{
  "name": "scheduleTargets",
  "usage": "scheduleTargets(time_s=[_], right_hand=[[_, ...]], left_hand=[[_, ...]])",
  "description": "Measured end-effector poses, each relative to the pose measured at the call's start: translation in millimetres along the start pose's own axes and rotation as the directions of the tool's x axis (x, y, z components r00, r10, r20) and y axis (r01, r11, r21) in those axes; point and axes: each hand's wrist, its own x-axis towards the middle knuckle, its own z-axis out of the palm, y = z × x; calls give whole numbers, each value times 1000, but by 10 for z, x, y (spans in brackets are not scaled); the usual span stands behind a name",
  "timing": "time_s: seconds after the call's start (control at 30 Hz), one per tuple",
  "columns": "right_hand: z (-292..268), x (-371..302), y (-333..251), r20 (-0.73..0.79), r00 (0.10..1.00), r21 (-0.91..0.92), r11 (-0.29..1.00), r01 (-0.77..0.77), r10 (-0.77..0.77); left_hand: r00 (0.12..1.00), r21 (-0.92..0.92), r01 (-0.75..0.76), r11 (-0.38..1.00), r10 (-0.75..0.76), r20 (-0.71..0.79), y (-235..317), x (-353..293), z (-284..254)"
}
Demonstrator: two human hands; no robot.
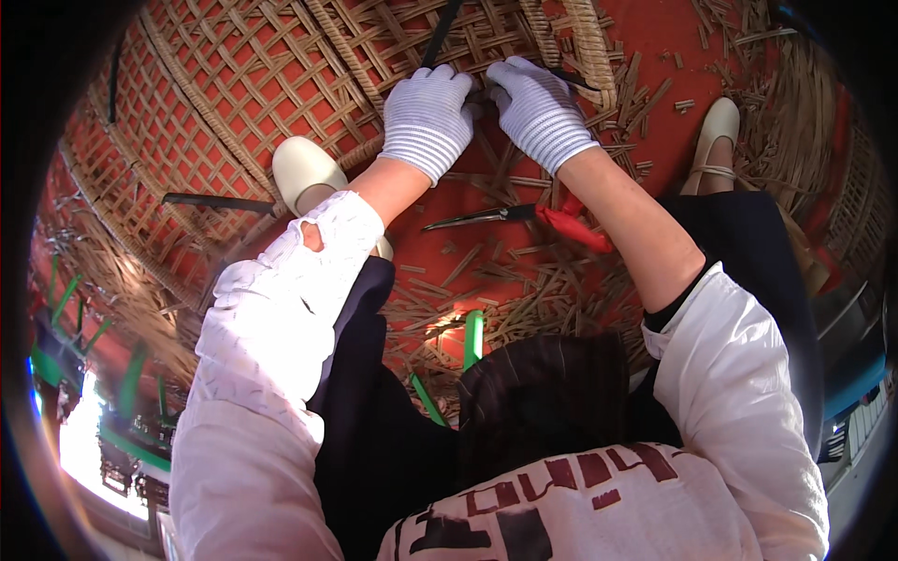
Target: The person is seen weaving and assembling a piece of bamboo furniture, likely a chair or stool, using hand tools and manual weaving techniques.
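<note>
While both hands meet at the top centre of the frame, the woven wicker piece [253, 103] spreads from the upper left to the upper centre, its braided edge [591, 47] ending just above the right hand. Left hand [426, 117], striped glove: fingers curled over, knuckles up. Right hand [538, 107], gloved likewise: fingers bent inward toward the left. A dark bit shows between them; whether either hand grips it, or the wicker, I cannot tell, as the fingertips are hidden. The paired inward pose suggests close two-handed work, one steadying for the other. Gloves probably guard against rough cane ends.

Black strips [220, 202] lie across the weave, left and top; purpose unclear, perhaps ribs or ties. Red-handled shears [520, 212] rest on the red ground cover [645, 178] at centre, below the hands, likely parked there for easy reach. Short offcuts [524, 313] litter the centre, consistent with trimming. Loose strands [800, 131] heap at upper right, beyond the pale shoe [720, 131], presumably stock kept clear of the feet.
</note>
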Motion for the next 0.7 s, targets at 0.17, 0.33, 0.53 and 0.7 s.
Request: scheduleTargets(time_s=[0.17,0.33,0.53,0.7], right_hand=[[-9,17,-31,-38,999,21,999,26,-26],[-24,-22,-28,-38,999,52,998,25,-23],[-77,-425,38,-136,985,177,981,-77,102],[12,-1126,163,70,911,272,871,-409,406]], left_hand=[[998,76,14,997,-19,58,20,63,-27],[993,94,-26,995,14,121,8,93,-42],[972,33,44,998,-51,228,39,163,-162],[964,-151,172,973,-135,229,149,274,-236]])
